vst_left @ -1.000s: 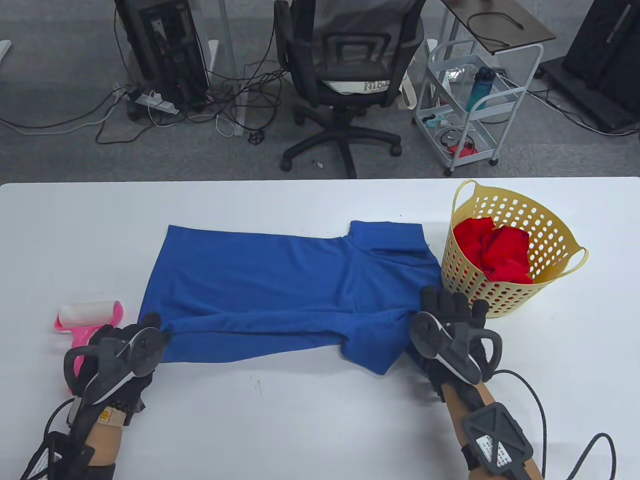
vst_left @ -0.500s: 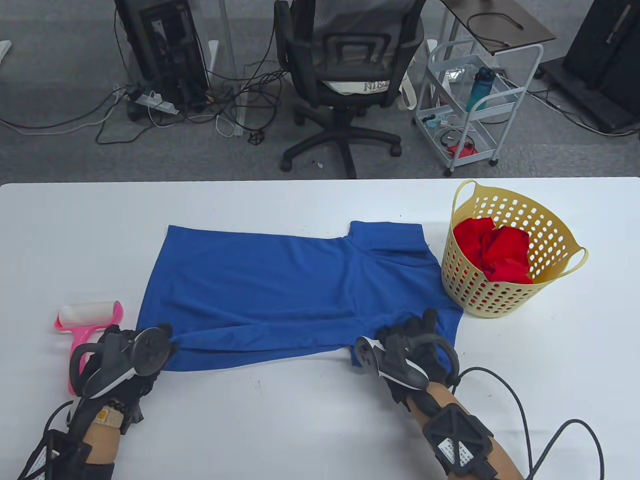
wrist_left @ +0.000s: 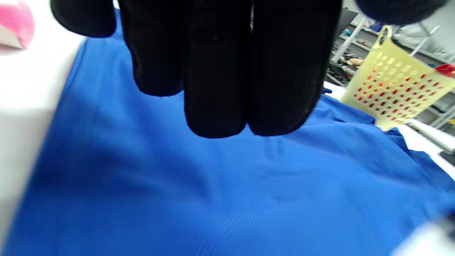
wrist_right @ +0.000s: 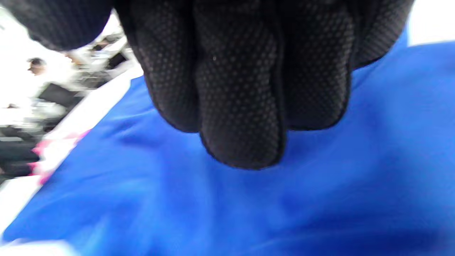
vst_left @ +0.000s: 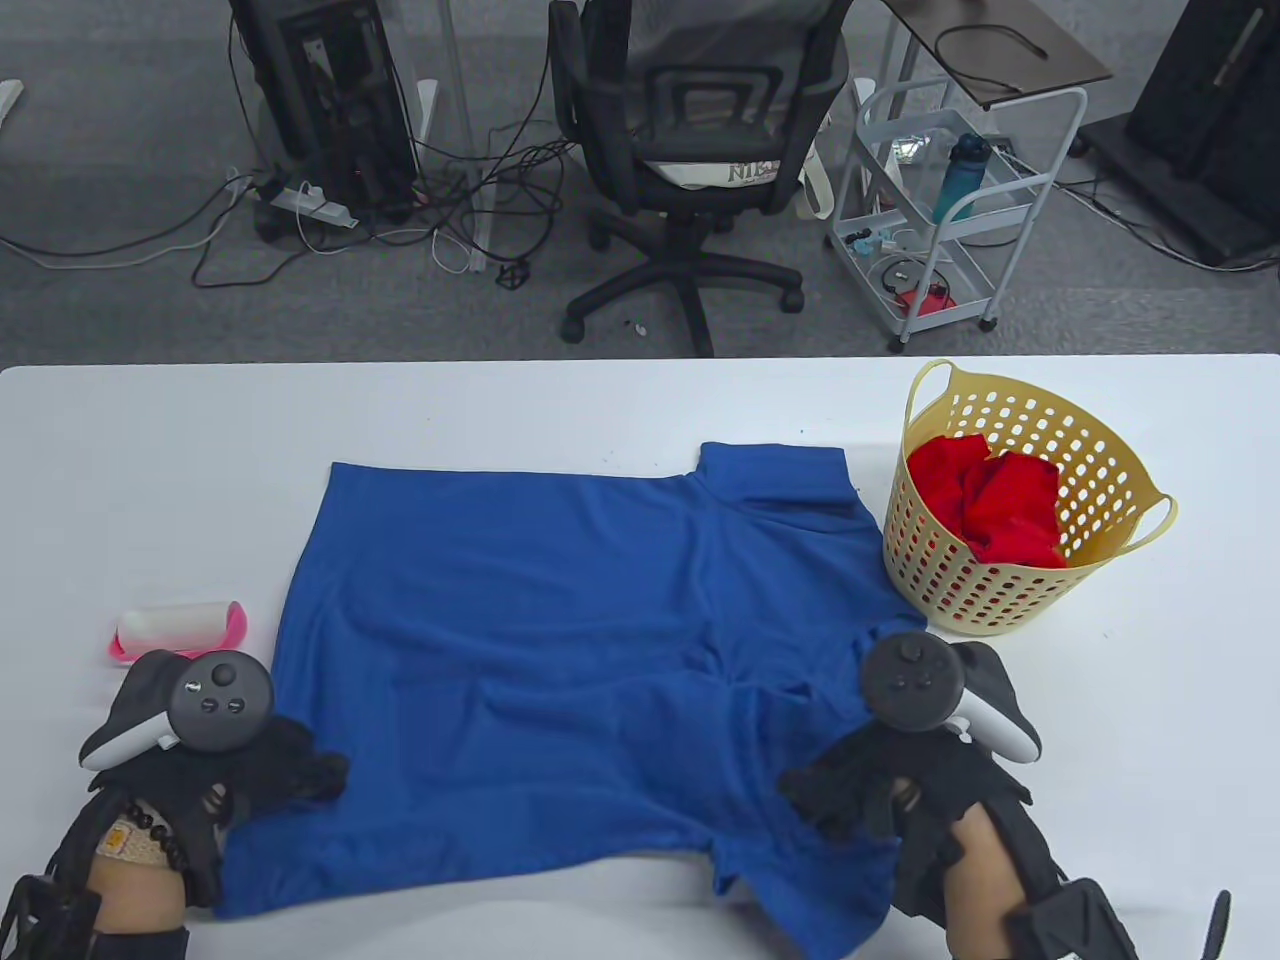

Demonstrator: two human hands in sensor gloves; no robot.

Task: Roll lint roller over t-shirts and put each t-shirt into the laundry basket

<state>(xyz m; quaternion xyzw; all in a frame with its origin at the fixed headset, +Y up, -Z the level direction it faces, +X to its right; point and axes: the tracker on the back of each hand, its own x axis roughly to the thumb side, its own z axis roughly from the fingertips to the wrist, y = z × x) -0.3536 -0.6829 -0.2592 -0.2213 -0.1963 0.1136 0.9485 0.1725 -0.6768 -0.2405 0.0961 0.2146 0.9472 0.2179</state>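
A blue t-shirt [vst_left: 520, 640] lies spread wide across the middle of the white table [vst_left: 620, 400], its near edge reaching the table's front. My left hand [vst_left: 300, 775] grips the shirt's near left corner with curled fingers. My right hand [vst_left: 830, 800] grips the shirt near its front right sleeve. In both wrist views the gloved fingers [wrist_left: 217, 71] [wrist_right: 241, 106] bunch together over blue cloth [wrist_left: 227, 185] [wrist_right: 249, 206]. A pink lint roller [vst_left: 180, 625] lies on the table left of the shirt, its handle hidden behind my left tracker. A yellow laundry basket [vst_left: 960, 590] at the right holds a red t-shirt [vst_left: 990, 495].
The basket [wrist_left: 398, 92] stands just beyond the shirt's right sleeve. Past the table's far edge are an office chair [vst_left: 690, 150], a white wire cart [vst_left: 940, 210] and floor cables. Bare table lies right of the basket and along the far side.
Both hands pulled the shirt's folded near layer toward the front edge, opening it out flat. The right hand swung from beside the basket to the front right. The roller's handle is now covered.
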